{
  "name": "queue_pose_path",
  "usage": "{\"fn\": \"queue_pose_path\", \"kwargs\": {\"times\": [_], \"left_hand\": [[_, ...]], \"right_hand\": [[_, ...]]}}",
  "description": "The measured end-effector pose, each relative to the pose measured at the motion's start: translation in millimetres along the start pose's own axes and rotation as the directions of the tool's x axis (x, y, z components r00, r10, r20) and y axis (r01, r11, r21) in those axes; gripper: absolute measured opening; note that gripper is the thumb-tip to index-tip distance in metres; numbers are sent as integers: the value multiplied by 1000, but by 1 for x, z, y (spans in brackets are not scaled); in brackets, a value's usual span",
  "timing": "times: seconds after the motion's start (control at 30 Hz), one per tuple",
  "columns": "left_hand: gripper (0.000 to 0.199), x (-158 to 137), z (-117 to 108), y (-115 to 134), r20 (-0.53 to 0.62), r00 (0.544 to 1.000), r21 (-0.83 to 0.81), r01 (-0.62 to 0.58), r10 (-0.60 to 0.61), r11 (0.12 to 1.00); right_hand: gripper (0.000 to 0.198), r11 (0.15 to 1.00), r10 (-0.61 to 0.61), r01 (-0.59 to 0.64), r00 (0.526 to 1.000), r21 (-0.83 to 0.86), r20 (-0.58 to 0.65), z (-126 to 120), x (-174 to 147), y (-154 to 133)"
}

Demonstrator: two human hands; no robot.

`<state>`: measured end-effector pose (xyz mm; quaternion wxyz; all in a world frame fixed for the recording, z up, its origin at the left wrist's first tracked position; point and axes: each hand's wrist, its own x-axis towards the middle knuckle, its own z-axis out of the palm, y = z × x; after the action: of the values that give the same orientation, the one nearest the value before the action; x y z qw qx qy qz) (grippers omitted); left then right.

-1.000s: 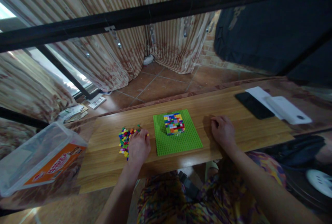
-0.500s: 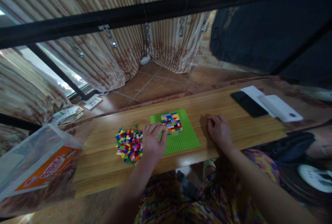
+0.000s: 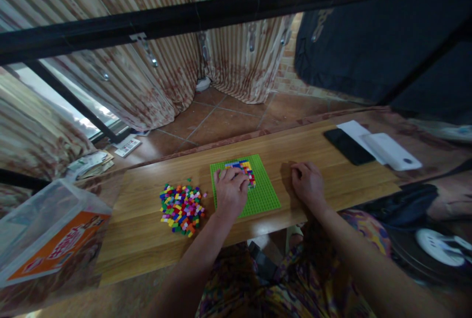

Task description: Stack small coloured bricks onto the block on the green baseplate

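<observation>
A green studded baseplate [image 3: 264, 199] lies on the wooden table, carrying a patch of small multicoloured building bricks [image 3: 246, 164]. Over the patch's near left part, my left hand [image 3: 231, 191] is bent with its fingertips down and its thumb close to the fingers. It covers much of the patch, and whatever sits between the fingertips is too small or hidden to make out. Left of the plate is a heap of loose building bricks [image 3: 182, 208]. To the right of the plate, my right hand [image 3: 308, 184] rests on the table, its fingers curled in with nothing visible in them.
A black phone [image 3: 348, 146] and a white flat object [image 3: 394, 152] lie toward the right end of the wooden table [image 3: 136, 239]. A clear plastic container with an orange label [image 3: 61, 244] stands at the left. Curtains [image 3: 147, 87] and a dark rail [image 3: 221, 11] are beyond.
My left hand has moved right, from the plate's left edge onto the brick patch, uncovering the heap's right side. My right hand stays curled on the table. The view has shifted slightly.
</observation>
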<state>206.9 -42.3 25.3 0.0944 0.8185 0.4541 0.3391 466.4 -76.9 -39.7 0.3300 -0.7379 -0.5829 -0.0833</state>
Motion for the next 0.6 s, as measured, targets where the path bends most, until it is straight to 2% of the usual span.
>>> {"fn": "queue_pose_path", "kwargs": {"times": [0.27,0.6], "left_hand": [[2,5,5,2,-17,998,-25,58,-58,998],[13,-4,7,-1,-84,996,-2,-4,4,1000]], "right_hand": [[23,1000,9,-9,1000,-2,0,0,0,0],[22,1000,9,-9,1000,22,-4,-1,0,0]]}}
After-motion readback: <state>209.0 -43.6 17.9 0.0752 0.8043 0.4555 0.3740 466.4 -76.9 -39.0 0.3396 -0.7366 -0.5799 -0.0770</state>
